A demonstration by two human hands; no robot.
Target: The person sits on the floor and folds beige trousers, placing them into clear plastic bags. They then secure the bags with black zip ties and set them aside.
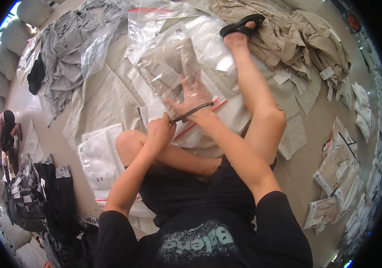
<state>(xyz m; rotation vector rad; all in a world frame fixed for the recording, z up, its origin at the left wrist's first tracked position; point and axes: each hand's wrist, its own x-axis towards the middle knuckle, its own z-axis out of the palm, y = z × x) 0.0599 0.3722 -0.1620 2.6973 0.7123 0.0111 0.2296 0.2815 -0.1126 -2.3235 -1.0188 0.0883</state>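
A folded beige garment [157, 60] with a white printed label [170, 77] lies inside a clear plastic bag [148, 87] in front of me. The bag's mouth, edged with a dark strip [195, 110], faces me. My right hand [193, 96] reaches through that mouth, so the strip crosses its wrist. Its fingers are spread over the near part of the garment, under the clear film. At the left part of the mouth, my left hand [161, 132] is closed, pinching the dark-edged bag rim between thumb and fingers.
Flat white plastic bags [101, 156] lie by my left knee. Grey clothes [65, 49] are heaped at the far left, beige clothes [289, 35] at the far right, dark clothes [52, 192] at the near left. Bagged garments [334, 178] lie at right. Another person [4, 129] bends at the left edge.
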